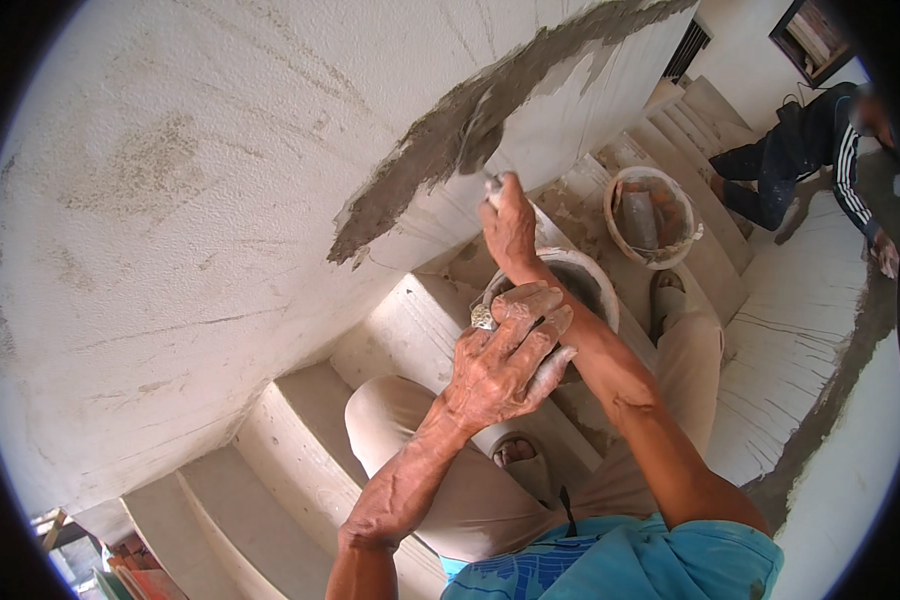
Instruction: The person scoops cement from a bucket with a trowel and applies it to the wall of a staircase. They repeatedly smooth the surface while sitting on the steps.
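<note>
My right hand (pixel 510 225) is closed around the handle of a trowel (pixel 494 186), whose mortar-covered blade is pressed to the white wall (pixel 220 230). There it meets a rough band of wet grey mortar (pixel 420 165) running diagonally up the wall. My left hand (pixel 505 355) hovers in front of my right forearm, back of the hand up. Its dusty fingers are apart, and I see nothing gripped in them. A small patterned, gold-and-white thing (pixel 482 317) shows beside its outer fingers; I cannot tell what it is. Behind both arms is a bucket (pixel 605 285), partly hidden.
Pale stairs (pixel 300 420) curve beneath me, with my sandalled feet on them. A second bucket (pixel 612 225) with tools inside stands higher up. At upper right, a co-worker (pixel 820 150) in dark clothes reaches toward another mortar band (pixel 835 400) along the opposite wall.
</note>
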The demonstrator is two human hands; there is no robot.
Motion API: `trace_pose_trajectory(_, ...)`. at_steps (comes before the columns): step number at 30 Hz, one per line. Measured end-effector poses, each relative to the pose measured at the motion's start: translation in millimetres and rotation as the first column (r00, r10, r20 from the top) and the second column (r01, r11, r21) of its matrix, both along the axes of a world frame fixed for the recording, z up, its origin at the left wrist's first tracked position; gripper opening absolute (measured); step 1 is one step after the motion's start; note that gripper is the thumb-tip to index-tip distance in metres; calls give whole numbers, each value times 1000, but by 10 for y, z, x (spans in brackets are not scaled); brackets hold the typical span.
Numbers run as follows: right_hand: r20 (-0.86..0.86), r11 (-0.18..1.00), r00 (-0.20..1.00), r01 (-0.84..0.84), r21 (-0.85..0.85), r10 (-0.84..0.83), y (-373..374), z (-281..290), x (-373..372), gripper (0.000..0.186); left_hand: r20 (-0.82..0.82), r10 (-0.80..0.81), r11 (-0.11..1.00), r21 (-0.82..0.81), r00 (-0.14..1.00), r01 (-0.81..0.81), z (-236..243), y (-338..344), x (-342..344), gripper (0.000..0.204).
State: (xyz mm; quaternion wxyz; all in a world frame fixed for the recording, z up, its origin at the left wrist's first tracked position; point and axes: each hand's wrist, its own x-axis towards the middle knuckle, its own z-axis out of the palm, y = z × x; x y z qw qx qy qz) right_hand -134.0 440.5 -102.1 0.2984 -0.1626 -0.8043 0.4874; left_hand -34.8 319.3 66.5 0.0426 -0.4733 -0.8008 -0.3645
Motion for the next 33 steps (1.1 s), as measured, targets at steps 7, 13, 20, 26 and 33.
trace_pose_trajectory(7, 18, 944, 950, -311, 110, 311, -319, -276, 550, 31, -26, 20, 998, 55, 999, -19, 12, 32, -44, 36)
trace_pose_trajectory(13, -30, 979, 997, 70, -192, -77, 217, -173, 102, 25, 31, 11, 1000, 12, 999, -12, 64, 5, 9, 37)
trace_pose_trajectory(20, -12, 997, 1000, 12, -78, -13, 307, -105, -117, 23, 29, 25, 1000, -10, 999, -25, 51, -11, 29, 36)
trace_pose_trajectory(26, 2, 969, 970, -242, 41, 242, -44, -223, 400, 27, 5, 30, 1000, 5, 1000, -30, 52, -7, 15, 37)
trace_pose_trajectory(33, 2, 994, 999, 48, -103, -48, 374, -116, -26, 25, 56, 7, 1000, 9, 998, -7, 98, 13, 27, 38)
